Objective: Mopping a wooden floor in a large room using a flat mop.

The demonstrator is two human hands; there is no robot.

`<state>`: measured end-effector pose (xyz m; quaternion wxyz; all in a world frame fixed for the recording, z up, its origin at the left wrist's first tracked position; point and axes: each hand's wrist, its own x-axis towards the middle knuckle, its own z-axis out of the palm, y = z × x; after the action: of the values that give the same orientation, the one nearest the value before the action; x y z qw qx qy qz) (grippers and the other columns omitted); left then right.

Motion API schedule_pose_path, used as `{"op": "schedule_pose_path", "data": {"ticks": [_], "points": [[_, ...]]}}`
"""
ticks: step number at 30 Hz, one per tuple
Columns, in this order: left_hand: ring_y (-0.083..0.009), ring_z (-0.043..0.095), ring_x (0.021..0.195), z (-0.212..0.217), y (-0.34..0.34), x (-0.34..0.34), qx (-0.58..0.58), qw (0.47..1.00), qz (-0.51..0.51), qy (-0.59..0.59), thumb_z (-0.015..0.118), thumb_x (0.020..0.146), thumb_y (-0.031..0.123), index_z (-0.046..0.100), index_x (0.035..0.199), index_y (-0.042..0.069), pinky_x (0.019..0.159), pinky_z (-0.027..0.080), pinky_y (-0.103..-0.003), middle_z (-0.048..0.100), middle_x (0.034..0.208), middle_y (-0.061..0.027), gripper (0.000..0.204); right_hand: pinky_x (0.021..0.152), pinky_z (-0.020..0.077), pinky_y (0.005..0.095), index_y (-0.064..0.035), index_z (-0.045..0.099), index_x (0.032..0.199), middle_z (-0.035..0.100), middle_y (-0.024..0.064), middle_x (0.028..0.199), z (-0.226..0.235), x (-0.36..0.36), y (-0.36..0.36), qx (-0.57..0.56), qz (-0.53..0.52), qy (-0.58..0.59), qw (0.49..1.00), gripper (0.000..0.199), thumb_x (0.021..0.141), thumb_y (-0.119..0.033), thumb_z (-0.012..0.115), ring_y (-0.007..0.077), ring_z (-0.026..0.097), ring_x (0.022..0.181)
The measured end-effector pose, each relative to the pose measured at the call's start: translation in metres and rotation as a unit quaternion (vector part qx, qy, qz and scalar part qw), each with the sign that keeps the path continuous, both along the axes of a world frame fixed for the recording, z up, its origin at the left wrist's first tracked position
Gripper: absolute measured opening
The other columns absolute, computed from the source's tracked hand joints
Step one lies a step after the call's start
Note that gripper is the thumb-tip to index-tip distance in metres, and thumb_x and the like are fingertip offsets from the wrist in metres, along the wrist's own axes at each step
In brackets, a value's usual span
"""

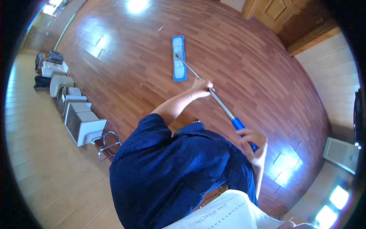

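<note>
A flat mop spans the space in front of me, its blue-edged pad [178, 71] with a pale middle lying flat on the wood-look floor. From the pad's middle a metal pole [222, 105] slants toward me and ends in a blue handle grip [238, 124]. My left hand [201, 88] is wrapped round the pole partway down, a thin bracelet on its wrist. Up at the blue grip, my right hand [252, 142] has its fingers closed round the handle; it is slightly blurred.
Along the left wall stand several pale and grey box-like items, among them a white cabinet-like unit [88, 121]. Near it is a chrome ring-based stand [109, 144]. A wooden door [274, 13] is at the far right, and a white box-shaped appliance [340, 154] stands at the right edge.
</note>
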<state>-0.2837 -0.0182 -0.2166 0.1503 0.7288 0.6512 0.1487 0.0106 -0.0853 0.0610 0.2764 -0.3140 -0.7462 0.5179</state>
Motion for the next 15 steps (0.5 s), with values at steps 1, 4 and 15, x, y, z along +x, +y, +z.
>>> {"op": "schedule_pose_path", "data": {"ticks": [1, 4, 15], "points": [[-0.0281, 0.062, 0.069, -0.003, -0.004, -0.017, 0.023, 0.999, 0.009, 0.034, 0.064, 0.078, 0.037, 0.057, 0.060, 0.011, 0.062, 0.049, -0.042, 0.061, 0.068, -0.0076, 0.032, 0.074, 0.0523, 0.0344, -0.0003, 0.066, 0.075, 0.069, 0.0175, 0.089, -0.014, -0.014, 0.004, 0.011, 0.019, 0.002, 1.000, 0.002, 0.075, -0.002, 0.065, 0.0272, 0.068, 0.081], [-0.0276, 0.059, 0.068, -0.031, -0.022, -0.072, 0.060, 0.995, 0.072, 0.013, 0.072, 0.073, 0.031, 0.049, 0.059, 0.011, 0.058, 0.045, -0.041, 0.056, 0.066, -0.0063, 0.034, 0.072, 0.0532, 0.0326, -0.0004, 0.067, 0.078, 0.069, 0.0140, 0.089, -0.044, -0.062, 0.004, 0.010, 0.064, 0.016, 0.998, 0.002, 0.077, -0.001, 0.067, 0.0240, 0.068, 0.080], [-0.0311, 0.061, 0.083, -0.086, -0.119, -0.180, -0.020, 0.971, 0.238, -0.014, 0.070, 0.075, 0.032, 0.057, 0.067, 0.010, 0.066, 0.047, -0.045, 0.062, 0.077, -0.0088, 0.027, 0.074, 0.0486, 0.0299, 0.0009, 0.066, 0.080, 0.066, 0.0099, 0.087, -0.087, -0.129, -0.001, -0.083, 0.192, 0.017, 0.978, 0.007, 0.083, -0.005, 0.067, 0.0177, 0.062, 0.081]]}}
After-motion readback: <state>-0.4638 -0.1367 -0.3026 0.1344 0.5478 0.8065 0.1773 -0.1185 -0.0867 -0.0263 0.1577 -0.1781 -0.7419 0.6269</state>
